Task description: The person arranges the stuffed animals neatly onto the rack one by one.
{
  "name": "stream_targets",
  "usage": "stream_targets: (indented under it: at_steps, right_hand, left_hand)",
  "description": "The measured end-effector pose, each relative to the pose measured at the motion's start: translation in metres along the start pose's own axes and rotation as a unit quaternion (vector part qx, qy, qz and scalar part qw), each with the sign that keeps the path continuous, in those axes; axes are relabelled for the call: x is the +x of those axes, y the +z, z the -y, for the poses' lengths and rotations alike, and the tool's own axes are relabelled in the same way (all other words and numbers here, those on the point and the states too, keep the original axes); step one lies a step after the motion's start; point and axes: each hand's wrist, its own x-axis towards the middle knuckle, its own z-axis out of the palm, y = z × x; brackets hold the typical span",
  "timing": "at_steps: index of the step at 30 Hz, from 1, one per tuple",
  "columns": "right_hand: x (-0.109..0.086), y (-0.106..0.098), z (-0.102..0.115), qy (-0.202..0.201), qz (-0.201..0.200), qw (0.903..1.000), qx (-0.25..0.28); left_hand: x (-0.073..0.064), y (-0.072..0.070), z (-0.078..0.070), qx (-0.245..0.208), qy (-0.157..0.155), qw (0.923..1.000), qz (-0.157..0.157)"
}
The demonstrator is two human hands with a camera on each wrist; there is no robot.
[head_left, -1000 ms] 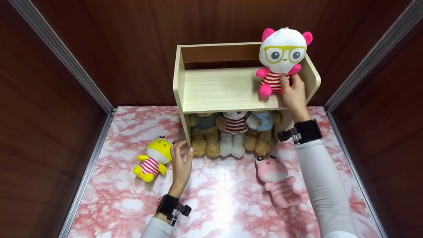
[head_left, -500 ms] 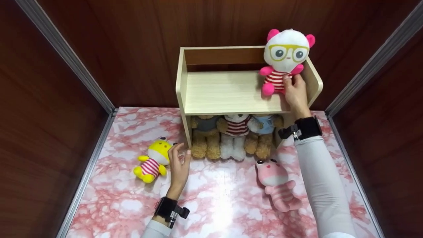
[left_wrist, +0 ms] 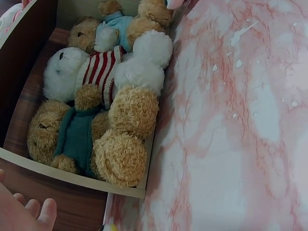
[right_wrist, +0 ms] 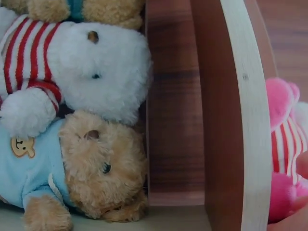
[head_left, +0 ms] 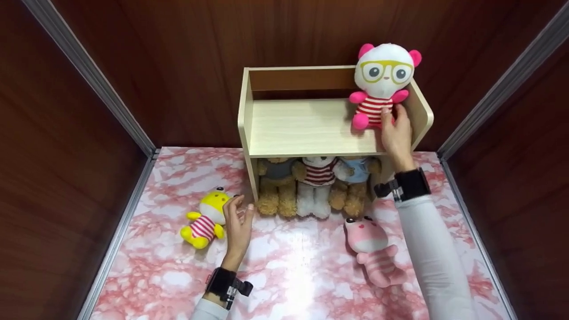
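Observation:
A white and pink plush panda (head_left: 384,84) with yellow glasses and a red-striped body sits upright at the right end of the wooden shelf unit's upper board (head_left: 306,126). My right hand (head_left: 397,135) holds its lower side, thumb on the striped belly. The right wrist view catches only the panda's pink and striped edge (right_wrist: 288,139) beyond the board. My left hand (head_left: 238,229) hovers with loosely bent fingers, overlapping the head of a yellow frog plush (head_left: 204,222) that lies on the pink marbled surface. In the left wrist view its fingers (left_wrist: 47,211) appear beside the unit.
Below the upper board stand three teddy bears: one in a dark green-grey top (head_left: 278,182), a white one in red stripes (head_left: 316,186), one in light blue (head_left: 353,182). A pink frog plush (head_left: 375,253) lies at front right. Brown walls (head_left: 178,80) enclose the surface.
My left hand has drifted slightly left and toward me, away from the unit's side. The right hand has slid a little lower on the panda, which stays at the shelf's right end.

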Motion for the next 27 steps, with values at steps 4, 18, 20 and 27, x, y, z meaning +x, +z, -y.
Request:
stream_targets:
  at_steps: [4, 18, 20, 27]
  right_hand:
    - [-0.020, -0.003, -0.003, -0.009, -0.013, 0.9996, 0.023]
    - [-0.099, -0.014, 0.015, -0.148, -0.061, 0.9804, 0.116]
    - [-0.107, -0.016, 0.013, -0.157, -0.070, 0.9779, 0.118]
    - [-0.130, -0.023, -0.004, -0.181, -0.114, 0.9697, 0.118]
  left_hand:
    - [0.006, -0.005, 0.009, 0.001, 0.011, 0.9999, 0.000]
    - [0.019, -0.028, 0.016, 0.055, 0.037, 0.9975, -0.024]
    - [0.022, -0.031, 0.018, 0.069, 0.041, 0.9963, -0.031]
    - [0.032, -0.043, 0.020, 0.096, 0.054, 0.9935, -0.029]
